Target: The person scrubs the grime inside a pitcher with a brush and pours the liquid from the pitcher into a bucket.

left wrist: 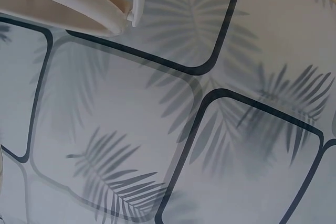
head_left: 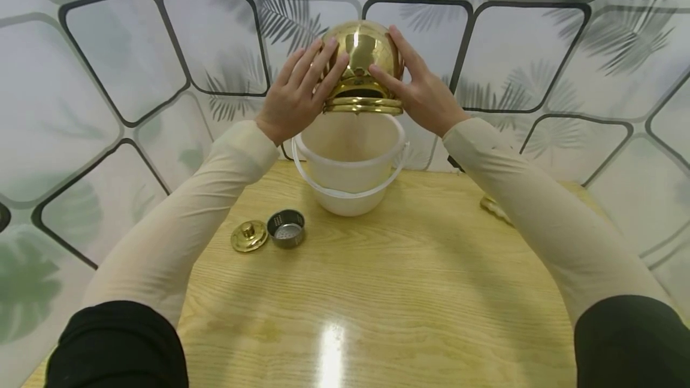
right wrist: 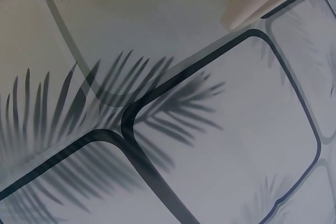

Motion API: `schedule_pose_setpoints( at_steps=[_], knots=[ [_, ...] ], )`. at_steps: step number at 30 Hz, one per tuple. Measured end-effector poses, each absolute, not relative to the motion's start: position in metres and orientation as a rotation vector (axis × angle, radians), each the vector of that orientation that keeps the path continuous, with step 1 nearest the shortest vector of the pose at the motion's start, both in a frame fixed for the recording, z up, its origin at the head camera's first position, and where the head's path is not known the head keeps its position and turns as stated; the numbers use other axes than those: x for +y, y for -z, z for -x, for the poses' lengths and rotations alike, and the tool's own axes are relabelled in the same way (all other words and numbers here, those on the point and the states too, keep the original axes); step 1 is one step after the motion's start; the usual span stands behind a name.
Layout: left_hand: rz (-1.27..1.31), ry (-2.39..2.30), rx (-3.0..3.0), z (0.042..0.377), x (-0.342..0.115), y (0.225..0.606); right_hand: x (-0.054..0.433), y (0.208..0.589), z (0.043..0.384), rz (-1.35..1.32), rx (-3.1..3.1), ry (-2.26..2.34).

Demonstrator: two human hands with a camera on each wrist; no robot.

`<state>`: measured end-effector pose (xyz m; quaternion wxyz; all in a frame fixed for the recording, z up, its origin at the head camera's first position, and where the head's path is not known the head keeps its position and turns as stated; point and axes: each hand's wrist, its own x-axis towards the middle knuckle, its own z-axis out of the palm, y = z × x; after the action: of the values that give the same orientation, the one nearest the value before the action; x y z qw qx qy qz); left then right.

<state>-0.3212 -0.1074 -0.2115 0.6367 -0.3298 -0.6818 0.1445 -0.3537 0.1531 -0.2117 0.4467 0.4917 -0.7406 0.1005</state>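
In the head view both hands hold a shiny round gold pot, tipped with its rimmed mouth facing down. My left hand lies along the pot's left side, fingers spread over the metal. From the right, my right hand grips it, thumb in front and a finger higher up. Directly beneath the mouth stands a white bucket with its handle lowered at the front. Its rim enters the left wrist view at top left. Neither wrist view shows the hands or the pot.
A gold lid with a knob lies on the wooden table, beside a metal strainer basket. Partly hidden by the right forearm is a small yellowish object. A leaf-patterned wall rises close behind the bucket.
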Motion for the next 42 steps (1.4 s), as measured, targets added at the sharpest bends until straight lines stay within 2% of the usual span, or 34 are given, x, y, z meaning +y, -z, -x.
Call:
schedule_pose_setpoints(
  at_steps=[42],
  knots=[
    [0.749, -0.314, -1.547, 0.3255, -0.1083, 0.2216, 0.1487, 0.2210, 0.3605, -1.232, -1.742, -0.252]
  ],
)
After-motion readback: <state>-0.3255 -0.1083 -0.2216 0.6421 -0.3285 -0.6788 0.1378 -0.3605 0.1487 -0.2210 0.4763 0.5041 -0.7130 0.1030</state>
